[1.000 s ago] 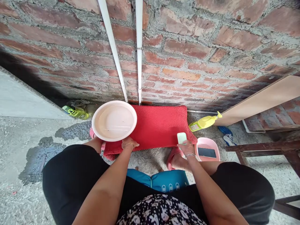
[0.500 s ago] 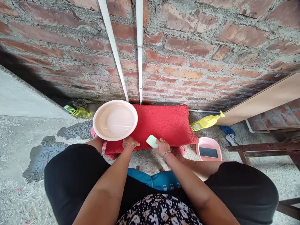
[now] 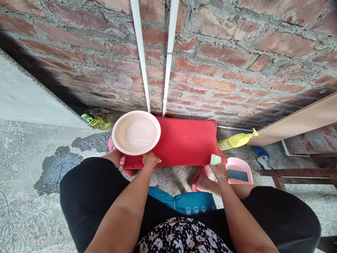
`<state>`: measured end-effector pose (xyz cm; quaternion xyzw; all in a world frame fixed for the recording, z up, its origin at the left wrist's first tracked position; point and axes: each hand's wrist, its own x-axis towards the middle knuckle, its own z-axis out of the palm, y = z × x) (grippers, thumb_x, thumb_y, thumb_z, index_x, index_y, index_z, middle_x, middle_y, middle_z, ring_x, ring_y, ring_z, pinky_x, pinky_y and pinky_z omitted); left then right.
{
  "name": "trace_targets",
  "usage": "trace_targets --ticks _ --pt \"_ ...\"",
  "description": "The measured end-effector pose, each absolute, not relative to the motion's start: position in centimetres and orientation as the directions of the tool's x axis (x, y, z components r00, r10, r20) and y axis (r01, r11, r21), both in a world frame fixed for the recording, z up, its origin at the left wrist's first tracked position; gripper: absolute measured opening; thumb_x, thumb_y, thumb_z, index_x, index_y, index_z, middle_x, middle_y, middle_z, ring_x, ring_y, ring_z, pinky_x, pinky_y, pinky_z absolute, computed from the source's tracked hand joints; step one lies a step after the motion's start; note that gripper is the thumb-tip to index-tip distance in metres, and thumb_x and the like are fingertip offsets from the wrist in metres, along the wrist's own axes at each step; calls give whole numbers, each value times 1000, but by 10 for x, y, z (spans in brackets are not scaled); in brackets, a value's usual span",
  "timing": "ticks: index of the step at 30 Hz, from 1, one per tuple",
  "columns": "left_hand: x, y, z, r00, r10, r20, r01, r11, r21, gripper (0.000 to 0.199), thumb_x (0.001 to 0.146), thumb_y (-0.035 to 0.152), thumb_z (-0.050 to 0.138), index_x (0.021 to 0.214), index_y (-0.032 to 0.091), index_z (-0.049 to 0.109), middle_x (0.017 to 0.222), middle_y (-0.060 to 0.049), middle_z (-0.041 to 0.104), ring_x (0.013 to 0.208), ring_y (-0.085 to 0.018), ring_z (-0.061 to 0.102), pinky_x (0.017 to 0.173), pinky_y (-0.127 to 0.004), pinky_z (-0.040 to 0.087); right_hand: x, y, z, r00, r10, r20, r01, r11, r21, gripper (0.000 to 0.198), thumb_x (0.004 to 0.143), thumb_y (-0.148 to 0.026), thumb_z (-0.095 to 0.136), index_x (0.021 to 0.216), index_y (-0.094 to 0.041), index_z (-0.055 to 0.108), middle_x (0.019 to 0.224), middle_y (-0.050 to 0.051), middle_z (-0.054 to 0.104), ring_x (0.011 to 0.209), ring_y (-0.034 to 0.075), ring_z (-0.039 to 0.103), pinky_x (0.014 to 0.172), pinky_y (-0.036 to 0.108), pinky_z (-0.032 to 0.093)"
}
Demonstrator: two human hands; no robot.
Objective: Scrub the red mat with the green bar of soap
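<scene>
My left hand (image 3: 151,158) rests on the near edge of a red cloth-covered bench (image 3: 186,140), its thumb pointing away to the right. Its other fingers lie close against the near rim of a pale pink basin (image 3: 121,146), partly hard to make out. Water stands in that basin, which sits on the left end of the bench. In my right hand (image 3: 219,172) is a pale green phone (image 3: 216,160), held tilted up above the bench's near right corner. A smaller pink basin (image 3: 235,161) is just right of this hand, with a dark phone (image 3: 237,175) in it.
A yellow pump bottle (image 3: 235,141) leans right of the bench. A green spray bottle (image 3: 96,122) lies at the left by the wall. White pipes (image 3: 168,63) run down the brick wall. At the right are a wooden frame (image 3: 295,173) and a blue-and-white slipper (image 3: 260,156).
My right hand has carried the pale green phone rightward, from the bench's front middle to its right corner near the small basin. My left hand stays by the large basin. The view has shifted slightly.
</scene>
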<state>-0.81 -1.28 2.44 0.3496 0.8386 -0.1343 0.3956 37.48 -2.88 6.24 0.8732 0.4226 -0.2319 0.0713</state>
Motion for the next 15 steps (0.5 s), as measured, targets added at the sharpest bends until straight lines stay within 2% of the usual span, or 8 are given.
trace_targets --ticks 2,5,8,10,13,15 --pt "-8 -13 25 -440 480 -759 694 718 52 97 48 48 87 132 12 55 138 -24 52 119 -35 58 86 -36 54 344 -29 59 435 784 -443 835 -536 -128 40 75 -50 66 101 -20 61 102 9 65 92 24 63 75 31 46" --pt "-9 -14 24 -440 483 -757 697 715 51 96 48 49 87 130 11 56 135 -23 54 118 -34 59 85 -34 55 276 -33 57 175 860 -480 934 -299 -195 41 74 -47 67 106 -24 60 109 5 60 93 20 61 78 28 43" --pt "-9 -15 24 -432 491 -756 704 708 58 97 48 50 86 132 11 55 135 -24 53 119 -34 59 85 -34 54 211 -37 60 -87 845 -528 978 -27 -205 40 74 -43 67 110 -25 60 111 5 57 96 21 59 78 28 41" --pt "-10 -16 23 -427 496 -756 707 705 63 101 48 50 86 134 12 52 139 -24 50 122 -35 56 87 -35 54 183 -36 62 -190 821 -538 977 102 -188 40 75 -40 67 111 -25 60 113 6 56 98 22 57 79 29 41" --pt "-10 -17 23 -417 504 -756 713 698 72 103 48 50 86 136 11 50 141 -24 49 124 -35 55 89 -36 53 171 -31 61 -219 811 -543 975 157 -159 40 75 -39 65 112 -25 59 114 7 55 99 23 57 79 30 40" --pt "-10 -18 23 -416 510 -753 715 695 75 102 47 50 87 134 12 51 138 -24 51 123 -34 55 91 -36 52 185 -26 57 -173 821 -544 983 112 -144 41 75 -39 65 112 -26 58 114 6 55 99 23 57 78 30 41"
